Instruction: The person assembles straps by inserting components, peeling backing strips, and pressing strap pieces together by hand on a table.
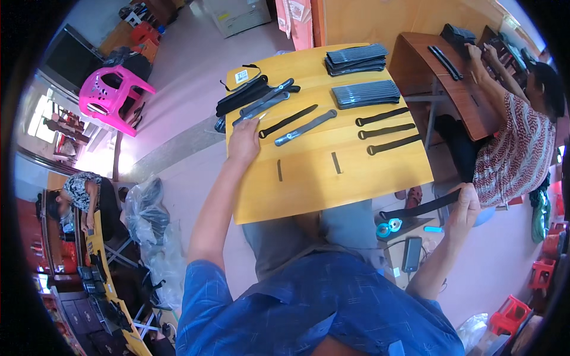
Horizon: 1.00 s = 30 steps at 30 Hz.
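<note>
My right hand (464, 209) is out past the table's right side, closed on one end of a black strap (424, 206). The strap stretches leftward in the air below the table's near edge. At the left edge of the yellow table (297, 196) rests my left hand (243, 141), its fingers drawn together. A small pale tip shows at its fingertips; what it belongs to is unclear. Close to those fingers lie grey straps (264, 102) and a black strap with a ring end (289, 121). Another grey strap (306, 127) lies to the right.
Strap stacks (365, 94) sit at the far right, above several single black straps (389, 132). Two short dark strips (337, 162) lie nearer me. Low on the right are a phone (412, 254) and tape rolls (389, 227). A person (513, 130) works at a brown table; a pink chair (113, 98) stands left.
</note>
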Each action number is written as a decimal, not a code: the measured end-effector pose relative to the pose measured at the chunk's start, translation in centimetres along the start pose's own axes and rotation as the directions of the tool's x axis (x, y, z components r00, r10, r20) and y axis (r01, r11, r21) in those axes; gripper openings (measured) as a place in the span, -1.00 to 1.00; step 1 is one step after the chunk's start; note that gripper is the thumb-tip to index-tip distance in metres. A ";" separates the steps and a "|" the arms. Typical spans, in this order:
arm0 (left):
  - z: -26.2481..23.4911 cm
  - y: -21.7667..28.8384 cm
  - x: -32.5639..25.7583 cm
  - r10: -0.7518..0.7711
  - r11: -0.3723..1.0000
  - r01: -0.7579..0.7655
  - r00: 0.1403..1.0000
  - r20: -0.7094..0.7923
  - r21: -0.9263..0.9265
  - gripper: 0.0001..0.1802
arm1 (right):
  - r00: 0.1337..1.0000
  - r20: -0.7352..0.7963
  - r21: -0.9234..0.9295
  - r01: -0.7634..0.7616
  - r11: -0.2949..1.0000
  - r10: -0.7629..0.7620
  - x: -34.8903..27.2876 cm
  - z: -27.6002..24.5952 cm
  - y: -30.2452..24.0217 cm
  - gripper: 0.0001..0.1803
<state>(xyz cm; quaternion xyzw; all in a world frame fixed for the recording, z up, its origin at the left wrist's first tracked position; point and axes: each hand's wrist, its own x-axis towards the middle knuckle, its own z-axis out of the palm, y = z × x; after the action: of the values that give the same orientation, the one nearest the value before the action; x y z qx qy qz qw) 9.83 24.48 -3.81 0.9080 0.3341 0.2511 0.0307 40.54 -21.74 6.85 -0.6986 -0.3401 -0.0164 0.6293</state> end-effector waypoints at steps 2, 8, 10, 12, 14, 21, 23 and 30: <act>-0.1 0.9 -0.9 0.052 0.998 -0.047 0.991 -0.127 0.044 -0.64 | 0.999 0.018 0.016 -0.036 0.999 0.036 -0.6 0.6 -1.4 -0.61; -6.2 12.2 -4.3 -0.075 0.661 0.353 0.909 0.409 -0.662 -0.61 | 0.985 0.170 0.087 0.013 0.996 -0.028 -1.1 5.5 -4.8 -0.61; -7.6 16.4 -6.1 0.112 0.486 0.391 0.859 0.499 -0.782 -0.58 | 0.982 0.180 0.191 0.014 0.982 -0.049 -1.4 7.6 -5.5 -0.58; -7.9 19.4 -8.0 0.254 0.236 0.487 0.804 0.537 -0.841 -0.55 | 0.978 0.190 0.218 0.046 0.975 -0.089 -1.7 8.8 -5.9 -0.55; -7.7 21.3 -10.0 0.310 0.158 0.454 0.820 0.481 -0.877 -0.57 | 0.979 0.176 0.221 0.058 0.974 -0.098 -2.3 9.4 -6.6 -0.55; -8.9 20.7 -13.0 0.288 0.112 0.599 0.744 0.603 -0.793 -0.83 | 0.987 0.132 0.146 0.068 0.987 -0.088 -4.9 9.2 -6.6 -0.57; -9.4 20.3 -13.7 0.219 0.134 0.606 0.754 0.619 -0.784 -0.83 | 0.997 0.069 -0.094 0.040 0.995 -0.034 -6.0 9.2 -5.8 -0.60; -8.0 18.5 -17.6 0.074 0.353 0.483 0.840 0.538 -0.802 -0.78 | 0.983 0.173 -0.259 0.104 0.960 -0.060 -9.8 9.6 -4.7 -0.67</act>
<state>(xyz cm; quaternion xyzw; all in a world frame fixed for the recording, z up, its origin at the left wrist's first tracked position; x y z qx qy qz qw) 5.46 -1.70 -0.35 0.7136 0.2332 0.1494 0.6435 26.77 -17.76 4.56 -0.7612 -0.4140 -0.0308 0.4983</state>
